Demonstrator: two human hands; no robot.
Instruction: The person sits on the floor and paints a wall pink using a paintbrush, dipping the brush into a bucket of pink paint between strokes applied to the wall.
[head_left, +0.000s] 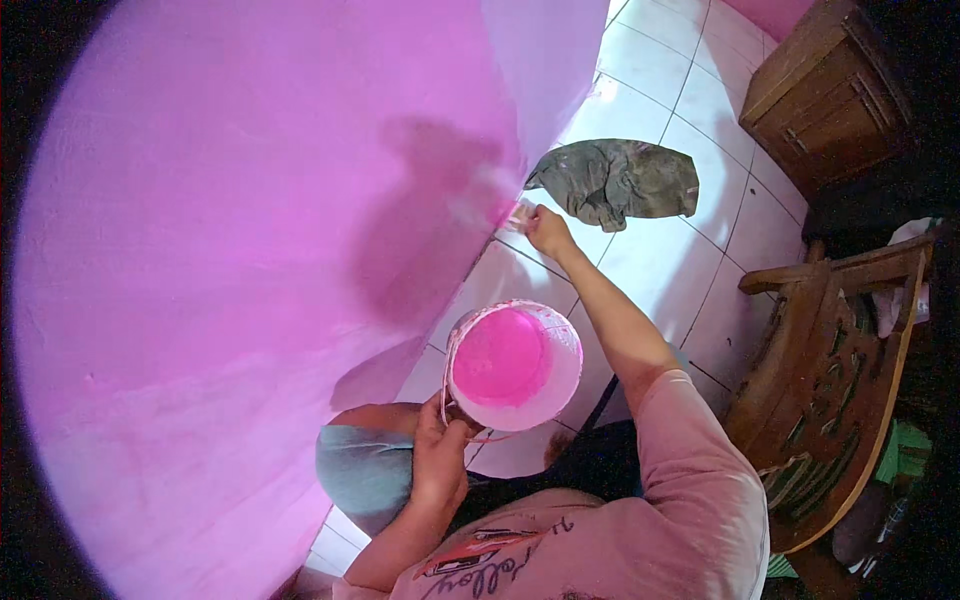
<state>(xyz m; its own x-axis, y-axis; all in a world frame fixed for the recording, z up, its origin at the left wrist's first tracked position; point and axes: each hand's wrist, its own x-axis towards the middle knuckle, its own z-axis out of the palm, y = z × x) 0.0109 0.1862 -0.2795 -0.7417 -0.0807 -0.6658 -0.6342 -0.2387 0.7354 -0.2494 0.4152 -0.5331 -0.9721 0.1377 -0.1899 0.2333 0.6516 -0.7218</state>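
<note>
My left hand (441, 457) grips the rim and handle side of a white plastic bucket (564, 375), which hangs tilted above the floor. Bright pink paint (499, 356) lies in the bucket, and paint smears its rim. With my arm stretched forward, my right hand (550, 231) holds a paintbrush (517, 217) by its handle. The brush's pink bristles meet the foot of the pink wall (285, 225), where wall and floor join. Fingers hide part of the brush handle. A wet-looking patch shows on the wall beside the bristles.
A crumpled dark grey cloth (619, 184) lies on the white tiled floor (645, 262), just beyond my right hand. Along the right stand a brown wooden cabinet (821, 112) and a carved wooden chair (832, 390). My bent knee (364, 469) is close to the wall.
</note>
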